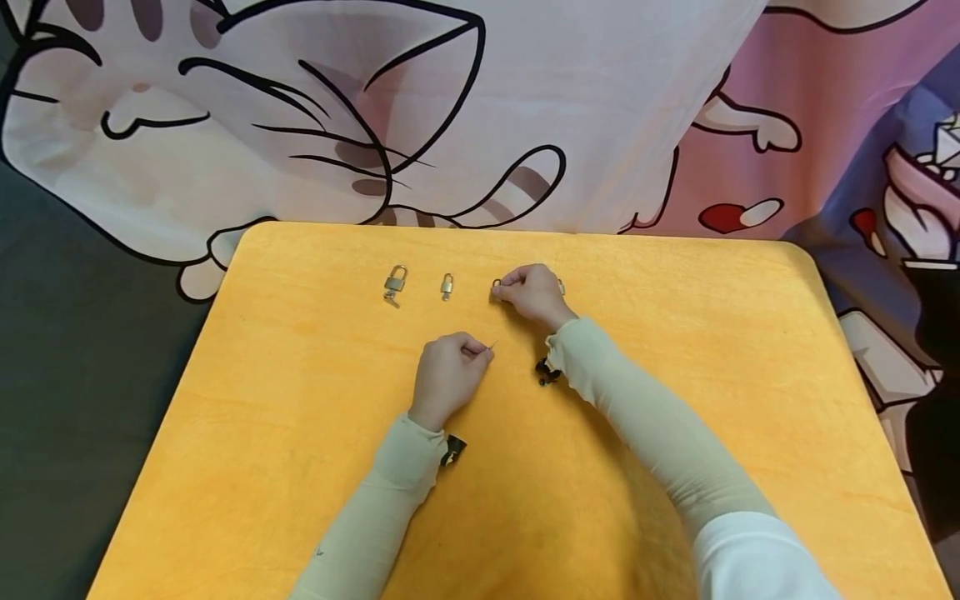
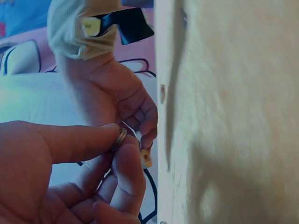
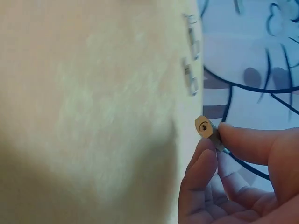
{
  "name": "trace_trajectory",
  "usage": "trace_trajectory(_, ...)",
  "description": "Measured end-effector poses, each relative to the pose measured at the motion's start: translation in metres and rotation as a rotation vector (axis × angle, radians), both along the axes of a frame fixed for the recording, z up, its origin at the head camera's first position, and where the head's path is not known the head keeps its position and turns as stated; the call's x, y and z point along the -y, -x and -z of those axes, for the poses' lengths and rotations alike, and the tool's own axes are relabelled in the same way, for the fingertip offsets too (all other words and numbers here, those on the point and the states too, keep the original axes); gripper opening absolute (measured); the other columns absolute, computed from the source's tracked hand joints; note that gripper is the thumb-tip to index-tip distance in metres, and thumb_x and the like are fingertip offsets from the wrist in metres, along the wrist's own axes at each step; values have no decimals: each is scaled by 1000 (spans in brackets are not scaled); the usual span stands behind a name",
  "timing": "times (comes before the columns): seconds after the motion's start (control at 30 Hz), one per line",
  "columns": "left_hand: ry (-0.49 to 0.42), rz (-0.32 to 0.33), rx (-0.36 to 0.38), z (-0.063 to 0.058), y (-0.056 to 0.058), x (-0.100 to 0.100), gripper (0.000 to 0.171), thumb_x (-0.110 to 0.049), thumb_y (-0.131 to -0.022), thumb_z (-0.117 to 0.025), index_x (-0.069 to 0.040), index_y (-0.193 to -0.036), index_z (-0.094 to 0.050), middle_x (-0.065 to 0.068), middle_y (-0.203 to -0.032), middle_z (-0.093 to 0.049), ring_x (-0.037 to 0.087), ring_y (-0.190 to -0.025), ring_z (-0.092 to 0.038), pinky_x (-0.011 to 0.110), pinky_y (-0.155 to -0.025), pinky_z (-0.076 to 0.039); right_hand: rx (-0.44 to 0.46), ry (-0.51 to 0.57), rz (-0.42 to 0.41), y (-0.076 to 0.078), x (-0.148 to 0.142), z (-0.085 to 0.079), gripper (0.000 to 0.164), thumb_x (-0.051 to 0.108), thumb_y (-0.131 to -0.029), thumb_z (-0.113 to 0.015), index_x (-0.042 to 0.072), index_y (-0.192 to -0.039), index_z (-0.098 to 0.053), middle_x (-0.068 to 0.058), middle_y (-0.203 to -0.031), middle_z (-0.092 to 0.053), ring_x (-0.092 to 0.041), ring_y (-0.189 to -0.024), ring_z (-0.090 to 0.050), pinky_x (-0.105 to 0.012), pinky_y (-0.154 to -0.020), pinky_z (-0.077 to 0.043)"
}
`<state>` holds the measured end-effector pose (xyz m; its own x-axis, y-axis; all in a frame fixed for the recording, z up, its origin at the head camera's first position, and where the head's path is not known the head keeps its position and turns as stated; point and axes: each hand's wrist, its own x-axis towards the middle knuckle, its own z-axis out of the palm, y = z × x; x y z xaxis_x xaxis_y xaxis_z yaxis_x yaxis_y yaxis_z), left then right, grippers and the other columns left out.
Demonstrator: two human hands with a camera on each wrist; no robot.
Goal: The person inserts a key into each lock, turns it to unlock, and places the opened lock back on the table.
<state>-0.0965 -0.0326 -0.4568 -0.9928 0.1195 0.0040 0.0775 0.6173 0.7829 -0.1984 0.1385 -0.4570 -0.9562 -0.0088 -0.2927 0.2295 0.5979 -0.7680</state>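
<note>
**Brass padlock (image 3: 209, 132) pinched with its keyhole uncovered**

Your right hand (image 1: 534, 293), at the upper centre of the head view, clamps the padlock between thumb and fingers. The right wrist view suggests why: the fingertips sit back on the body, so the keyhole end faces out to the left of the frame, accessible. Your left hand (image 1: 450, 375), lower and left of it, has thumb and finger together on a small metal piece (image 2: 120, 139); it could be a key or ring, but too much is hidden to tell. Gripping one end probably frees the thin tip that points upper right in the head view.

On the yellow worktop (image 1: 300, 417), upper centre, lie a larger padlock (image 1: 395, 284) and a smaller padlock (image 1: 447, 287), set apart, presumably for easy picking. Both shackles point to the top of the frame, which puts the key ends toward you. Another metal item (image 1: 561, 287) shows just past your right hand, mostly covered.
</note>
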Motion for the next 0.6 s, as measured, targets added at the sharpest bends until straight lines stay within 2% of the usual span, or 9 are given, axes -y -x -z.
trace_trajectory(0.07, -55, -11, 9, 0, 1, 1, 9, -17, -90, -78, -9, -85, -77, -2, -72, -71, 8, -60, -64, 30, -59, -54, 9, 55, 9, -4, -2, -2, 23, 31, -93, -73, 9, -101, -77, -4, -91, -71, -26, -97, -58, -47, -109, -31)
trace_trajectory(0.17, -103, -31, 15, 0, 2, 1, 9, -17, -90, -77, -9, -87, -78, -1, -75, -73, 8, -64, -68, 30, -61, -56, 35, 173, 26, -12, -4, -6, 25, 28, -95, -71, 7, -106, -77, -6, -98, -74, -26, -102, -61, -41, -103, -41)
trace_trajectory(0.27, -118, -57, 3, 0, 2, 1, 8, -16, -88, -79, -8, -85, -78, 0, -74, -73, 10, -64, -69, 31, -61, -57, 58, 319, 47, -20, -6, -7, 26, 24, -96, -71, 2, -109, -76, -12, -101, -75, -28, -97, -69, -34, -85, -53)
trace_trajectory(0.33, -131, -73, -9, -1, 1, 0, 8, -15, -87, -80, -8, -84, -79, 1, -73, -74, 10, -63, -70, 31, -60, -57, 64, 393, 55, -24, -7, -7, 28, 22, -96, -70, -2, -111, -74, -17, -102, -75, -29, -95, -70, -29, -81, -55)
trace_trajectory(0.43, -158, -91, -17, -2, 1, 0, 7, -13, -85, -80, -7, -82, -79, 1, -72, -74, 10, -61, -70, 30, -59, -57, 79, 479, 75, -32, -9, -8, 29, 20, -97, -70, -5, -113, -73, -21, -105, -73, -32, -96, -70, -29, -81, -56)
trace_trajectory(0.6, -183, -96, -20, -2, 0, -2, 6, -11, -83, -80, -8, -79, -78, 0, -70, -73, 8, -61, -69, 29, -59, -57, 101, 581, 116, -46, -11, -7, 31, 17, -96, -70, -7, -116, -70, -17, -105, -73, -25, -92, -72, -34, -86, -57)
